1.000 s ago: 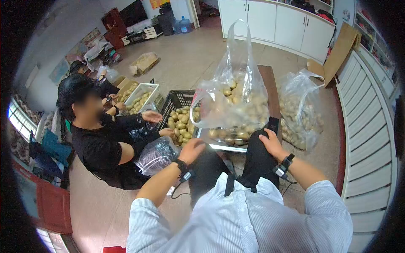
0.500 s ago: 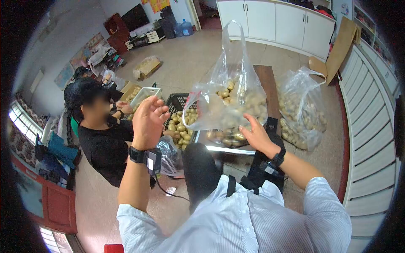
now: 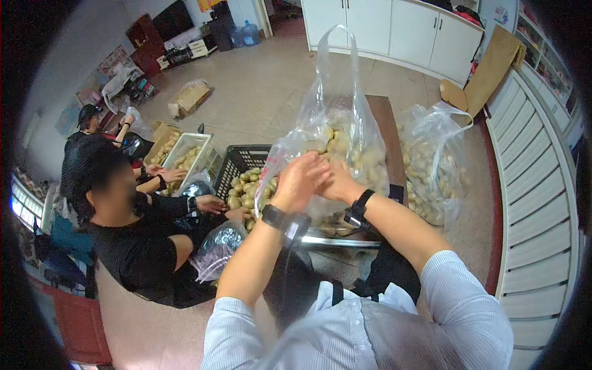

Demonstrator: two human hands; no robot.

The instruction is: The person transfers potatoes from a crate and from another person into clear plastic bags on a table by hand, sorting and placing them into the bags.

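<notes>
My left hand [image 3: 301,180] and my right hand [image 3: 340,182] are close together in front of a clear plastic bag [image 3: 320,92] of potatoes [image 3: 336,143]. The left hand is slightly blurred, its fingers stretched out and overlapping the right. Stretched fingers show on the right hand too, though their tips are partly hidden. I see nothing held in either hand. The bag stands on a brown table [image 3: 387,123], its handle loop upright. A blurred translucent sheet, perhaps plastic, covers part of my shirt at the bottom.
To the left stands a black crate [image 3: 237,161] of potatoes, with a co-worker's hand [image 3: 211,205] beside it. A white crate [image 3: 196,148] is farther back. Another full plastic bag [image 3: 435,160] sits right of the table, near a white slatted panel [image 3: 533,203].
My left hand has come down and right, and my right hand has moved left, so they now meet before the bag. The blurred translucent sheet has appeared over my shirt.
</notes>
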